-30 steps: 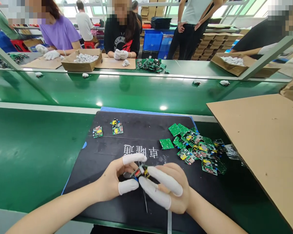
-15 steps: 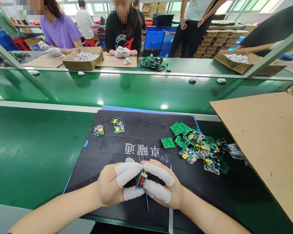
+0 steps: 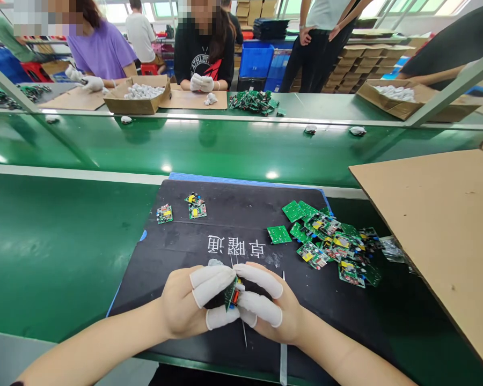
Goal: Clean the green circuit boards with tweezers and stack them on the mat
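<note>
A small green circuit board (image 3: 231,292) with red and yellow parts stands on edge between both hands, low over the black printed mat (image 3: 177,246). The left hand (image 3: 185,308) is closed on it, white-capped thumb and forefinger pinching its near edge; the right hand (image 3: 271,313) pinches the far edge likewise. Done well, the grip stays on the board's edges, not its parts — pressure light and even. A heap of loose green boards (image 3: 330,244) lies to the right.
</note>
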`<state>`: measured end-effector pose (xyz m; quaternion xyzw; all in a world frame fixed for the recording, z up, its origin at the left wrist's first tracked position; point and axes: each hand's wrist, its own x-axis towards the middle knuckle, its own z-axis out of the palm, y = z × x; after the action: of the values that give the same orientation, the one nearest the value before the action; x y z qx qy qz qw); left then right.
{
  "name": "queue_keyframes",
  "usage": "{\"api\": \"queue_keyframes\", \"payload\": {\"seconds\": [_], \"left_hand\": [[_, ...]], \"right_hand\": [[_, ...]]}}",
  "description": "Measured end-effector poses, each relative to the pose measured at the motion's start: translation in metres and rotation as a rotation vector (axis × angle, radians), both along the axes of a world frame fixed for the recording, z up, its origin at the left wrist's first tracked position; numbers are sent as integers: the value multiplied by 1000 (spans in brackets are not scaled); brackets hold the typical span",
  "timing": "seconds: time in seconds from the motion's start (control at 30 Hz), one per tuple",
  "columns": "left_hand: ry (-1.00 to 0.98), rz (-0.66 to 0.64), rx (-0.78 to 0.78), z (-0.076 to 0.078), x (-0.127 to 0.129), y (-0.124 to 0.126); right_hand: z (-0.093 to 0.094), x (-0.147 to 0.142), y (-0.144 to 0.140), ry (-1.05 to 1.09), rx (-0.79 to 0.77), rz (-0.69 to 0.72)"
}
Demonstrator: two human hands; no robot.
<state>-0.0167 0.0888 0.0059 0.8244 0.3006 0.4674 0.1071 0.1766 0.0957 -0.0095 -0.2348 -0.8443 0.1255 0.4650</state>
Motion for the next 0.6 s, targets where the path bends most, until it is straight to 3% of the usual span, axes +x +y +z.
{"api": "queue_keyframes", "payload": {"seconds": [0.07, 0.2, 0.3, 0.47, 0.6], "left_hand": [[-109, -43, -193, -1, 2, -3], [-380, -149, -760, -5, 5, -10], [-543, -246, -1010, -9, 6, -13], [-576, -385, -1146, -11, 2, -11], [-474, -408, -1082, -12, -1, -11]], "right_hand": [[4, 0, -5, 51, -77, -19], [12, -1, -12, 174, -287, -71], [13, 0, -14, 177, -316, -87], [11, 1, -16, 167, -319, -110], [13, 2, -16, 171, -328, -103]]}}
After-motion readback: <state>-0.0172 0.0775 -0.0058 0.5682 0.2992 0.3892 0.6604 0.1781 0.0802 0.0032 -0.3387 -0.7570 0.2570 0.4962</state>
